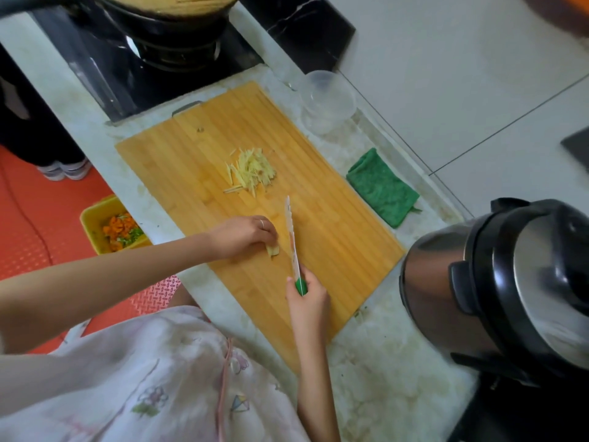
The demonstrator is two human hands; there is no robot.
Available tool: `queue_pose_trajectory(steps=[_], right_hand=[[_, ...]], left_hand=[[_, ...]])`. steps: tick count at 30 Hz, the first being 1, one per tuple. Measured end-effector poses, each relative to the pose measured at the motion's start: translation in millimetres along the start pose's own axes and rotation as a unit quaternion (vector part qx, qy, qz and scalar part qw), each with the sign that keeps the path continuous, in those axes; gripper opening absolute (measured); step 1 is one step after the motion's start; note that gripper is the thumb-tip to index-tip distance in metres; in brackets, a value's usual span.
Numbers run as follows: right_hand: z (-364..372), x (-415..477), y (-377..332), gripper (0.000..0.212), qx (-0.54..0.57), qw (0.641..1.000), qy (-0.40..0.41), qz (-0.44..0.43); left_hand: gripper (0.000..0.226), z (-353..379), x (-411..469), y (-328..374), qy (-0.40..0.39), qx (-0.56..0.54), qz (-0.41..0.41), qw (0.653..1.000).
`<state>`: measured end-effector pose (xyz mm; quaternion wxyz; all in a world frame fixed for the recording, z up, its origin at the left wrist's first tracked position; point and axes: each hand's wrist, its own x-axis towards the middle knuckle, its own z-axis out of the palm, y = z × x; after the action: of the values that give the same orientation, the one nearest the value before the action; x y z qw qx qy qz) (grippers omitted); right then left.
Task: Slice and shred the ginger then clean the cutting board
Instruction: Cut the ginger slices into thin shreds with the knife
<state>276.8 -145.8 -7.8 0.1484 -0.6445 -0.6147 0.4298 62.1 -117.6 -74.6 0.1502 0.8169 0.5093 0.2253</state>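
Note:
A bamboo cutting board (334, 224) lies on the pale counter. A pile of shredded ginger (251, 170) sits near the board's middle. My left hand (242, 234) holds down a small ginger piece (273, 250) with curled fingers; most of the piece is hidden under them. My right hand (306, 298) grips the green handle of a knife (292, 237). The white blade stands on edge just right of the ginger piece, pointing away from me.
A folded green cloth (382, 186) lies right of the board, with a clear plastic container (326, 100) behind it. A steel cooker (497, 291) stands at the right. A stove with a black wok (165, 23) is at the back. A yellow bin (108, 224) of scraps is on the floor.

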Motion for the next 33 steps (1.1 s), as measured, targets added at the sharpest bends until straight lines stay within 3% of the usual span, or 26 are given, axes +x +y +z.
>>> queue_pose_trajectory(steps=[8, 13, 22, 28, 33], right_hand=[[-4, -4, 6, 0.032, -0.014, 0.999, -0.048, 0.005], [-8, -4, 8, 0.035, -0.019, 0.998, -0.059, 0.000], [-14, -1, 5, 0.035, -0.043, 0.996, -0.075, -0.016], [-14, -2, 5, 0.037, -0.039, 0.996, -0.073, -0.018], [-14, -2, 6, 0.029, -0.025, 0.997, -0.072, -0.006]], left_hand=[[0.046, 9, -8, 7, 0.006, -0.042, -0.015, 0.999], [0.019, 11, 1, 12, 0.011, -0.127, -0.168, 0.978], [0.026, 0, 14, 12, -0.028, -0.183, -0.254, 0.949], [0.034, -3, 12, 13, -0.051, -0.157, -0.219, 0.962], [0.045, 5, -7, 22, 0.040, -0.105, -0.207, 0.972]])
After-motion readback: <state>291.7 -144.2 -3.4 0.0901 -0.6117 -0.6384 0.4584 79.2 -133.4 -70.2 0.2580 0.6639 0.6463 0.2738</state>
